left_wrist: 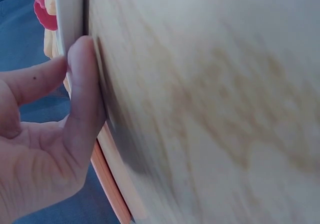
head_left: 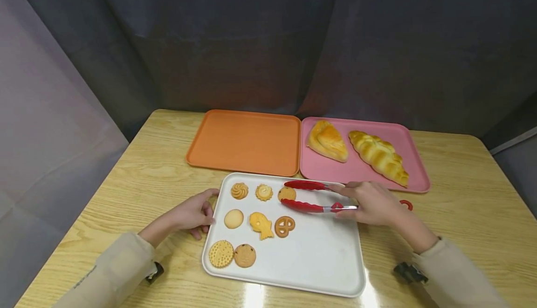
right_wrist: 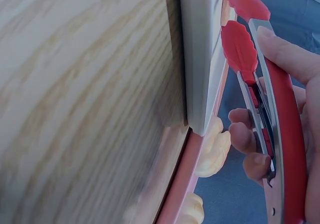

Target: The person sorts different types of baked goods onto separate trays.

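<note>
My right hand (head_left: 371, 203) holds red-tipped metal tongs (head_left: 308, 206) over the white tray (head_left: 310, 261). Their two red heads are spread on either side of a chocolate chip cookie (head_left: 287, 193). In the right wrist view the thumb lies on one arm of the tongs (right_wrist: 287, 134), the fingers curled round the other. With thumb and finger, my left hand (head_left: 195, 215) pinches the tray's left rim; the left wrist view shows the fingertips at the white edge (left_wrist: 71, 14). Beside the cookie lie a round flower-edged biscuit (head_left: 264, 192) and a pretzel (head_left: 285, 226).
Further left on the white tray are a swirl cookie (head_left: 239, 190), a plain round one (head_left: 233, 219), a fish-shaped one (head_left: 261, 225) and two larger round ones. Behind stand an orange tray (head_left: 247, 140) and a pink tray (head_left: 327, 173) bearing two breads.
</note>
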